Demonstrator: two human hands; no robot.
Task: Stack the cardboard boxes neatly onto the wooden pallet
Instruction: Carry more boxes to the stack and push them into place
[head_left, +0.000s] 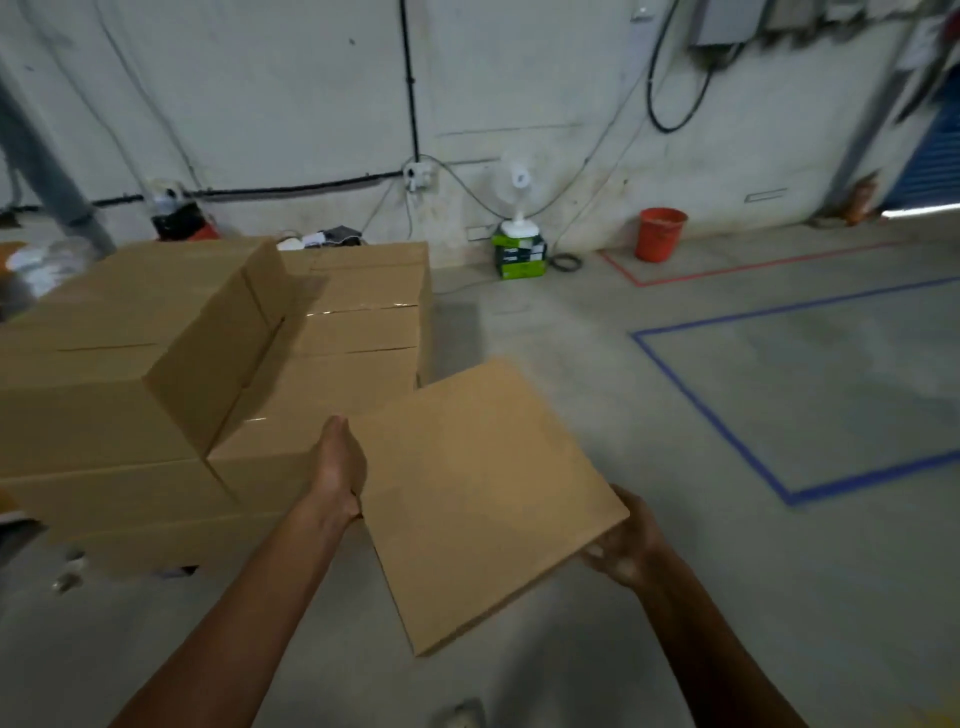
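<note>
Cardboard in plain brown makes up the carried box (483, 499), which is held in the air above the concrete floor (727, 597), tilted, with its broad flat face turned towards the camera. It sits just right of the stack of boxes (156, 415) and does not touch it.

Hand status:
- The left hand (340, 467) grasps the left edge of the carried box. The palm lies against the side and the fingers are hidden behind the cardboard.
- The right hand (623, 545) grasps the near right corner, with its fingers curled beneath the lower face.

Stack condition:
- The stack of boxes occupies the left of the view.
- Its left part stands one tier higher than its right part.
- Clear tape shines on several top seams.
- The base under the stack lies in shadow, so the pallet cannot be made out.

Surroundings:
- A blue tape outline (711, 417) marks a rectangle on the floor to the right.
- A red tape line (753, 266) runs farther back.
- An orange bucket (661, 234) stands near the wall (311, 104).
- A white fan (519, 208) rests on green cartons (519, 254) against the wall.
- Black conduit (410, 78) runs down the wall.
</note>
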